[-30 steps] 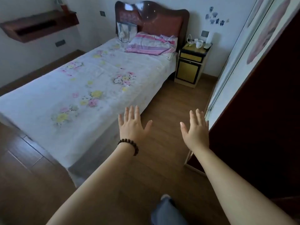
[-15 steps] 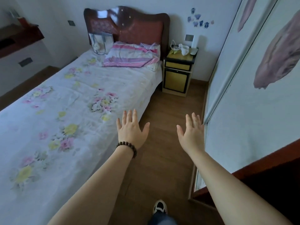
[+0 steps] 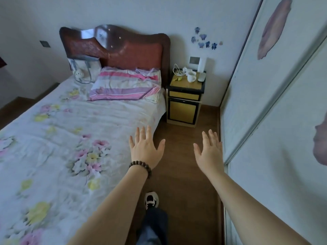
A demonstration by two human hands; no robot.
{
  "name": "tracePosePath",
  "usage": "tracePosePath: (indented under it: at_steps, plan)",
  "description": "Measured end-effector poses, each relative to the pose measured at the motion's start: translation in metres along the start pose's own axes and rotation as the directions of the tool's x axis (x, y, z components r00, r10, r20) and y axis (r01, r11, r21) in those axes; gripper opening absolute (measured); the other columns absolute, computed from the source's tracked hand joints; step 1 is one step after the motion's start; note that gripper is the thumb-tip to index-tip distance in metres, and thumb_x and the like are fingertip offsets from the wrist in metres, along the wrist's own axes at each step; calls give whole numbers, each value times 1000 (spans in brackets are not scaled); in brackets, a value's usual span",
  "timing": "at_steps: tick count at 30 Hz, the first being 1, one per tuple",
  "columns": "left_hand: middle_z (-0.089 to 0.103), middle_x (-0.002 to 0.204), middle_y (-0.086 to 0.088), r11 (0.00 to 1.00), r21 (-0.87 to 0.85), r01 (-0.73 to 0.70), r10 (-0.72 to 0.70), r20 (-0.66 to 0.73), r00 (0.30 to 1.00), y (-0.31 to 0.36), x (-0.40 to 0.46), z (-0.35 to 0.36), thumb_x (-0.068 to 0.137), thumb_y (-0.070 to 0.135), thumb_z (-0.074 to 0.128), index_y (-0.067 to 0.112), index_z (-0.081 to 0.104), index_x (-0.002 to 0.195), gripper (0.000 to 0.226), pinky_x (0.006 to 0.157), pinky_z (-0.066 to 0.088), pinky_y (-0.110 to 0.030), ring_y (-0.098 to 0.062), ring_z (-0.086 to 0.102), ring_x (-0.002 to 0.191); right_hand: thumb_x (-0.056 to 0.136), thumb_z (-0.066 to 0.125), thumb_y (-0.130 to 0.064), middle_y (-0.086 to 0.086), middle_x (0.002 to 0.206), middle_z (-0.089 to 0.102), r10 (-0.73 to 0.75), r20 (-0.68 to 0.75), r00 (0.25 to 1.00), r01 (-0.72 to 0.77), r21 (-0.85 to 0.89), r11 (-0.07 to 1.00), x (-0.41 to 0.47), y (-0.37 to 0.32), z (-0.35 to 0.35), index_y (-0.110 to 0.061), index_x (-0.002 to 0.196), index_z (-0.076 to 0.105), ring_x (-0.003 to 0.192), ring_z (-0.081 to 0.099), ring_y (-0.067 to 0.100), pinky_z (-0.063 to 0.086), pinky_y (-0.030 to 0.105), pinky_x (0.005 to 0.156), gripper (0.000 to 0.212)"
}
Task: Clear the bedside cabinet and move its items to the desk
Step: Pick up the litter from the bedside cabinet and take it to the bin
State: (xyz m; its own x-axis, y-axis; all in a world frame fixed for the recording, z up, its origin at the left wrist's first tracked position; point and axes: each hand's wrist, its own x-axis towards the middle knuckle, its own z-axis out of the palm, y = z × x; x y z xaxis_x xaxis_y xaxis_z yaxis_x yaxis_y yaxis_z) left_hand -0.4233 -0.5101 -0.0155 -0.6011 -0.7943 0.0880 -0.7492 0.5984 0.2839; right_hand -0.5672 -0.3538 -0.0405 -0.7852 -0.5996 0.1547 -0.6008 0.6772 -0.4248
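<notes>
Left hand point(image 3: 145, 150) and right hand point(image 3: 209, 153) spread flat, empty, over the floor point(image 3: 184, 174); white mug point(image 3: 191, 76) near the bedside cabinet's point(image 3: 184, 107) back edge.

Bare wooden floor strip point(image 3: 185, 156) runs between floral-sheeted bed point(image 3: 70, 138) and white sliding wardrobe point(image 3: 265, 121), ending at yellow black-trimmed bedside cabinet point(image 3: 183, 110).

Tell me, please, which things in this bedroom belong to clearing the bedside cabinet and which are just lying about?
Belong to the job:
bedside cabinet
white mug
white cable
small yellow item
flat white item
left hand and right hand, both empty

Just lying about:
striped pillow
tote bag
floral sheet
</notes>
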Motion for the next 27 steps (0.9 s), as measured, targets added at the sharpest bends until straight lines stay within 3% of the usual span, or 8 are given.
tracePosePath:
  at_steps: [14, 27]
  plan:
    - [13, 159, -7, 993, 5, -119, 118, 86, 989, -9, 375, 27, 90, 61, 30, 17, 10, 150, 77, 116, 1, -49, -24, 2, 147, 95, 45, -35, 10, 155, 21, 95, -15, 995, -95, 12, 995, 329, -65, 79, -12, 145, 29, 145, 7, 22, 12, 44, 118, 57]
    - [17, 159, -5, 988, -36, -152, 156, 131, 979, 72, 611, 118, 89, 62, 31, 17, 13, 150, 78, 116, 2, -49, -21, 4, 147, 95, 47, -33, 13, 154, 23, 131, -39, 991, -131, 17, 991, 585, 10, 121, -10, 144, 30, 145, 10, 26, 14, 46, 117, 57]
